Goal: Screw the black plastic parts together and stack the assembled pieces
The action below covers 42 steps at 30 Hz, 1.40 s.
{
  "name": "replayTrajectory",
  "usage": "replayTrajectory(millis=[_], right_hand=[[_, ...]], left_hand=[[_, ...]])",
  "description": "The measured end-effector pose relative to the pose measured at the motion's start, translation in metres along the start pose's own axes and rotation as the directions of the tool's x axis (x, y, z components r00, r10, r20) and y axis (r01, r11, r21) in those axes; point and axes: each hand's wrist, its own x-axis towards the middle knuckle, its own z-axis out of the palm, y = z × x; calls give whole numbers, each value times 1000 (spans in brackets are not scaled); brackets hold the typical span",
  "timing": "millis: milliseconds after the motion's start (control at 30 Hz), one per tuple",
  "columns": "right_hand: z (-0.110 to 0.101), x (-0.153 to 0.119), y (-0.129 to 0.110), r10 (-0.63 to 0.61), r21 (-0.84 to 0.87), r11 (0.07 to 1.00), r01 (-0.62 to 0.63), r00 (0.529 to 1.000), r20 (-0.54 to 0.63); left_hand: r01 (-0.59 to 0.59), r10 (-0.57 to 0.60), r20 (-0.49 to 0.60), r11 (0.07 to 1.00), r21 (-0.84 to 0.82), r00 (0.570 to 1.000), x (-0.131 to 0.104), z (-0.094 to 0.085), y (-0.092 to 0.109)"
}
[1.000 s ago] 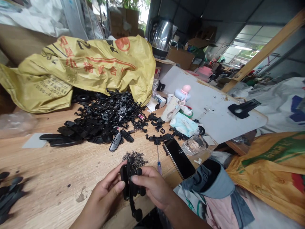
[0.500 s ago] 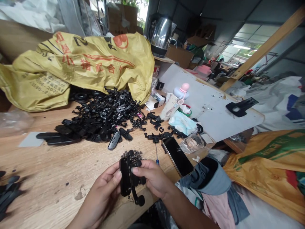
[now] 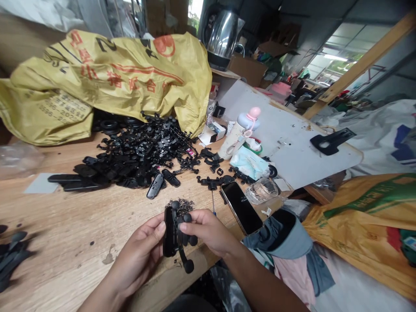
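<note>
Near the table's front edge, my left hand (image 3: 143,247) grips the flat oblong side of a black plastic part (image 3: 169,234), thumb on its face. My right hand (image 3: 208,229) pinches the same part's arms from the other side; these end in round knobs, one hanging low. Whether the held part is one piece or two joined ones, I cannot tell. Just behind the hands is a heap of tiny dark screws (image 3: 184,203). A screwdriver (image 3: 213,208) with a blue handle lies to its right, its handle partly hidden by my right hand.
A large pile of black parts (image 3: 146,147) lies under a yellow sack (image 3: 130,78). To the right are a phone (image 3: 243,208), a clear bowl (image 3: 261,190), a bottle (image 3: 235,141) and a tissue pack (image 3: 249,164). More black parts (image 3: 14,255) sit at the far left.
Both hands stay on the black part, which has shifted slightly up in view. The camera view has moved a little, so the pile and sack also appear higher.
</note>
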Motion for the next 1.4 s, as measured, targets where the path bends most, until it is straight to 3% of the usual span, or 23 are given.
replayTrajectory(millis=[400, 533, 800, 1100, 1300, 1400], right_hand=[[0, 2, 3, -36, -132, 991, 35, 999, -3], [-4, 4, 6, -77, -225, 972, 61, 995, -62], [-8, 16, 18, -57, -194, 980, 36, 993, -107], [-9, 21, 29, -55, -296, 955, 16, 990, -126], [3, 17, 18, -97, -513, 858, 5, 983, -154], [0, 10, 9, -100, -569, 821, 46, 993, -63]], left_hand=[[5, 0, -57, 996, 87, 998, 2, 3, 2], [14, -9, -49, 994, 104, 999, 5, 2, 2], [33, -16, -87, 979, 202, 996, 6, 1, -1], [98, -64, -146, 965, 241, 987, 8, -7, -3], [113, -77, -158, 967, 229, 984, 9, -3, -2], [33, 7, -151, 966, 258, 989, 12, -7, -5]])
